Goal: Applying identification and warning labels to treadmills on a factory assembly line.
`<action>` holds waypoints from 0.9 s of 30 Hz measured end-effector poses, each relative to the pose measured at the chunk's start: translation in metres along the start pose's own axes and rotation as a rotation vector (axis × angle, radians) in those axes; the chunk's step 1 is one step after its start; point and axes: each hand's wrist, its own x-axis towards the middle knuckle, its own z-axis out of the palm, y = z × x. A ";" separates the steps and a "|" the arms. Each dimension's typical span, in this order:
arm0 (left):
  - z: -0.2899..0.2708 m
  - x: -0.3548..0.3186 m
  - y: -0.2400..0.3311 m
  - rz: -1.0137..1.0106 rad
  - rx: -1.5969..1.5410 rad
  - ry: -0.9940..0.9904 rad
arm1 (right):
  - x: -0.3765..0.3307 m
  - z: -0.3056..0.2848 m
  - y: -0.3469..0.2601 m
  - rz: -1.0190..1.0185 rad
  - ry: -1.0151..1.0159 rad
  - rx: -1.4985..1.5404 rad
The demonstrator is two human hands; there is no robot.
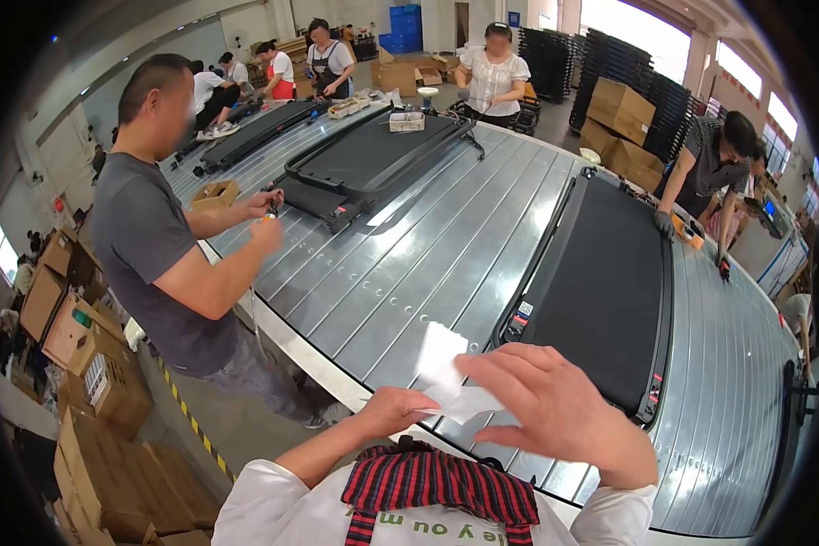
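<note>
My left hand point(393, 411) is closed, pinching the edge of a thin white paper sheet point(469, 406) in front of my chest. Just above that sheet is a bright white folded piece point(439, 357), blurred and overexposed. Over the sheet's right side hangs my right hand point(555, 396), its fingers stretched out and the thumb apart. Its fingertips come up to the white piece; whether they touch it I cannot tell. Beyond my right hand, a black framed panel point(591, 291) lies on the slatted metal table point(400, 264), with small labels on its frame.
At my left a person in a grey shirt point(168, 209) handles a small thing. A second black panel point(373, 155) lies farther back, bearing a small parts tray point(407, 120). Across the table stands a person in white point(496, 77); another point(710, 164) leans in at the right. Cardboard boxes point(118, 473) fill the lower left.
</note>
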 end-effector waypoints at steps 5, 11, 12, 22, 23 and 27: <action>0.002 0.015 0.017 0.132 -0.194 0.058 | -0.058 0.065 0.033 0.292 -0.141 0.153; 0.024 0.030 0.024 0.192 -0.111 0.046 | -0.098 0.097 0.040 0.398 -0.146 0.031; 0.028 0.030 0.026 0.171 -0.092 0.044 | -0.101 0.100 0.040 0.394 -0.109 0.011; 0.024 -0.011 0.018 0.048 -0.055 0.148 | -0.095 0.113 0.026 0.170 0.098 0.032; 0.022 -0.014 0.017 0.082 -0.004 0.191 | -0.092 0.117 0.023 0.135 0.091 0.040; 0.015 -0.037 0.013 0.111 0.005 0.255 | -0.085 0.130 0.013 0.183 0.111 0.056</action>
